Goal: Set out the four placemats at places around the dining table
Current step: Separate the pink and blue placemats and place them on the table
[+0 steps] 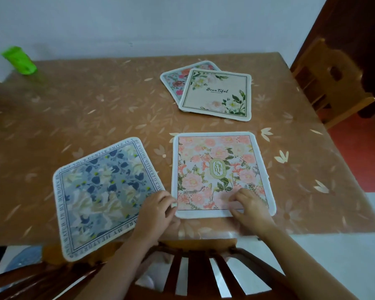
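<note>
Chair (199, 273) closest in, dark wood, slatted back, pushed against the near edge of the table (95, 109). Both forearms reach over its top rail.

Left hand (158, 211): fingers curled, tips closed on the near-left corner of the pink mat (219, 169), pinching its white border. The hand also lies over the right corner of the blue mat (102, 198).

Right hand (251, 208): fingers bent, tips down on the pink mat's print near its near edge, thumb along that edge, so it holds the mat there. Whether the thumb is under the border, cannot tell.

Pink mat: flat on the table, squared to the near edge and just inside it, straight ahead of the chair. "GARDEN" in a gold oval at its middle.

Blue mat: just left of the pink one, turned at an angle, its near corner hanging past the table edge. Whether the two mats touch is hidden by the left hand.

Cream mat (217, 94): farther back, right of centre, marked "Beautiful", lying partly on top of the rose mat (173, 81), of which only the left part and far corner show.

Green thing (20, 60): far-left corner of the table, blurred, too unclear to name.

Second chair (329, 83): light wood, beside the table's right side
</note>
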The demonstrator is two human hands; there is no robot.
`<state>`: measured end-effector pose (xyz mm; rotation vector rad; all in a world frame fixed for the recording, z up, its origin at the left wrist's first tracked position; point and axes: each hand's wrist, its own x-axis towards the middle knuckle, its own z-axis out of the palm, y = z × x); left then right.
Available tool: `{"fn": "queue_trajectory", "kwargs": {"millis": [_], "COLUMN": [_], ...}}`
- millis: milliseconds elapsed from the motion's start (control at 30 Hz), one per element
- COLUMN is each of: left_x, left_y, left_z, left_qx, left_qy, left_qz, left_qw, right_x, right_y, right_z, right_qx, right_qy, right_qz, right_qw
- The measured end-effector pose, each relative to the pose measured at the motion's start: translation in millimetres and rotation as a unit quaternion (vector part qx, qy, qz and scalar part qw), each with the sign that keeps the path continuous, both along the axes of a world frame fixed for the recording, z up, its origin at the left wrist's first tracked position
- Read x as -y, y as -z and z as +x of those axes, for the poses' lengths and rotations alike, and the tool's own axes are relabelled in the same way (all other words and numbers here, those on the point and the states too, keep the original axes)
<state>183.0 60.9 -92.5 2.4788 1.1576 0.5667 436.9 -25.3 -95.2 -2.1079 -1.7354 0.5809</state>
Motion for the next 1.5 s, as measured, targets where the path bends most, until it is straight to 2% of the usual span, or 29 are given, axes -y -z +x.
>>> {"fn": "queue_trajectory", "kwargs": {"millis": [300,567,700,967,1233,1500], "left_x": [-34,-52,-55,-38,-22,-5], "left_y": [-30,-19,2,39,45,49], "left_z": [-106,-186,-208,-228,-229,-229], "left_qx": [-0.026,-0.058,-0.037,-0.013,0.011,-0.047], "left_qy": [-0.026,-0.001,0.008,0.027,-0.024,-0.04], "left_qz": [0.002,-0.022,-0.079,-0.155,-0.143,-0.123], "left_qw": [0.999,0.998,0.996,0.988,0.989,0.991], "right_x": [-55,-83,-90,-86,-76,-74], "right_y": [-12,-15,-9,6,22,32], "right_z": [-114,-213,-244,-279,-286,-289], "right_qx": [-0.005,-0.032,-0.027,-0.009,-0.006,0.014], "right_qy": [-0.117,-0.144,-0.136,-0.148,-0.155,-0.165], "right_qz": [0.04,0.013,-0.011,-0.048,-0.033,-0.007], "right_qw": [0.992,0.989,0.99,0.988,0.987,0.986]}}
